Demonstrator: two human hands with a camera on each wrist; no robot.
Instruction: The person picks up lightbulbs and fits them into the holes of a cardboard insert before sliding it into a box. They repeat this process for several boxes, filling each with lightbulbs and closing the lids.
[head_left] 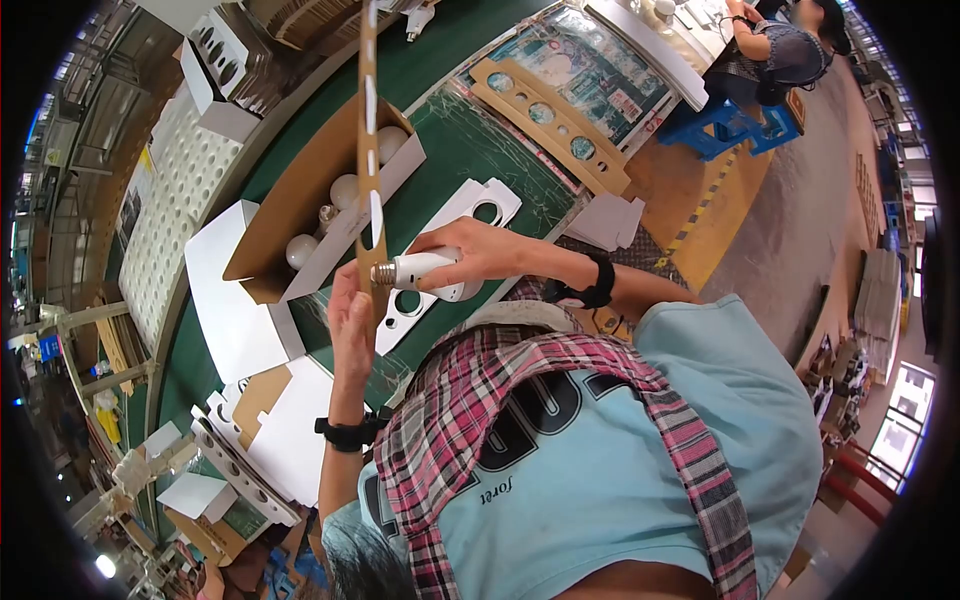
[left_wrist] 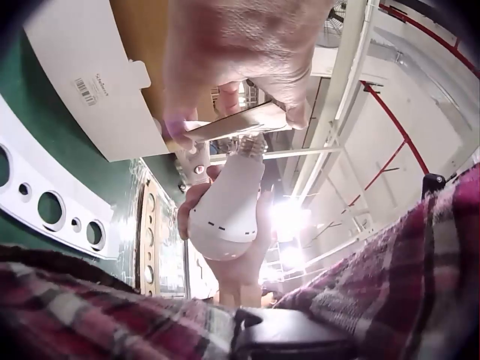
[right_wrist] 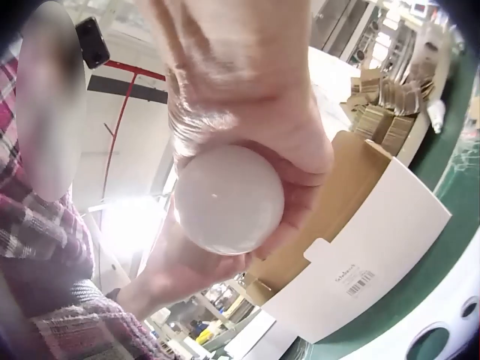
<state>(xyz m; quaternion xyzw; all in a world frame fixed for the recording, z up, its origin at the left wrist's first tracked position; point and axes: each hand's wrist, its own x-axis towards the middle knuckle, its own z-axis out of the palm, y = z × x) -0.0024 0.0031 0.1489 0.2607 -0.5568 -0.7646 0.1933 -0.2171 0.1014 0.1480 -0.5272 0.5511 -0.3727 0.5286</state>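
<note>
My right hand [head_left: 485, 250] grips a white light bulb [head_left: 422, 268] around its body, with the metal screw base pointing at the left hand. My left hand [head_left: 350, 325] holds a long cardboard strip with holes [head_left: 368, 130] near its lower end, so the strip stands edge-on in the head view. In the left wrist view the bulb's threaded base [left_wrist: 252, 145] is right at the strip's face [left_wrist: 244, 122]. The right wrist view shows the round white dome [right_wrist: 229, 199] within the curled fingers. Below the hands, a white card with round holes [head_left: 462, 203] lies on the green table.
An open white box [head_left: 395, 185] with several bulbs stands beyond the hands. Another holed brown strip [head_left: 550, 120] lies at the far right of the table. Flattened white cards [head_left: 290, 430] lie at the left. A seated person [head_left: 775, 50] is at the upper right.
</note>
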